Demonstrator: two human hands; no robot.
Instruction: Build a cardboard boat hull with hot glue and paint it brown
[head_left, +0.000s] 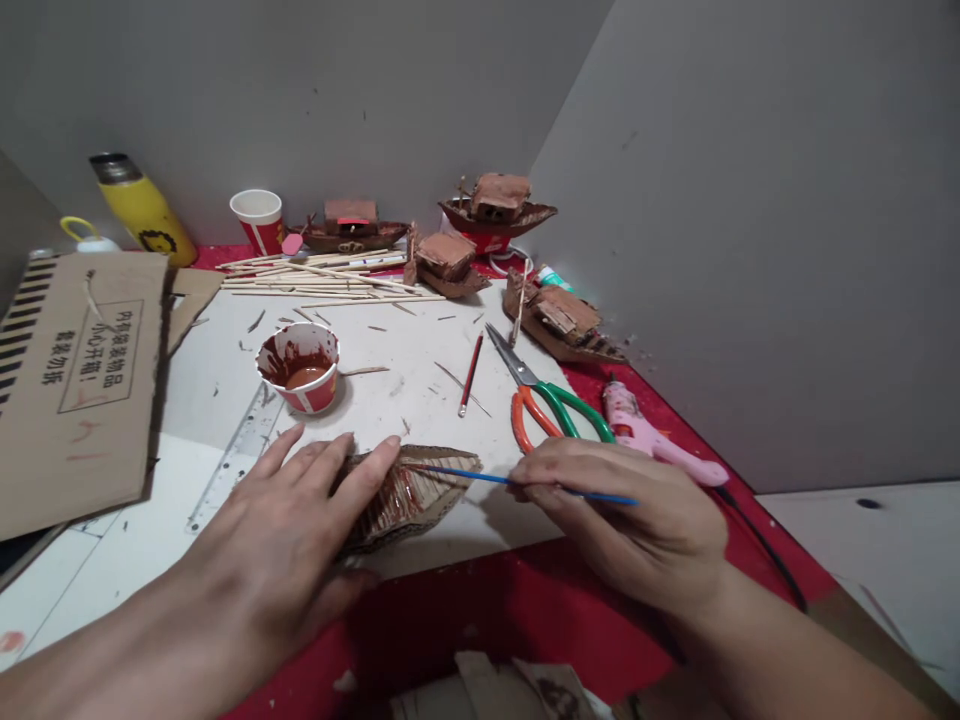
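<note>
A small cardboard boat hull (420,490) lies at the near edge of the white sheet, its inside partly coated in wet brown paint. My left hand (292,535) grips its left part, fingers over the far side and thumb toward the near side; that end of the hull is hidden. Between the fingertips of my right hand (630,520) is a thin blue paintbrush (480,476), its tip touching the inside of the hull. Behind my left hand stands a red and white paper cup (311,398) with brown paint in it and smeared on its wall.
Scissors (536,385), a pencil (471,375) and a pink glue gun (652,435) lie beyond my right hand. Several brown model boats (559,315) and thin sticks (322,275) are at the back. Cardboard (112,390), a ruler (232,455) and a yellow bottle (150,215) are at left.
</note>
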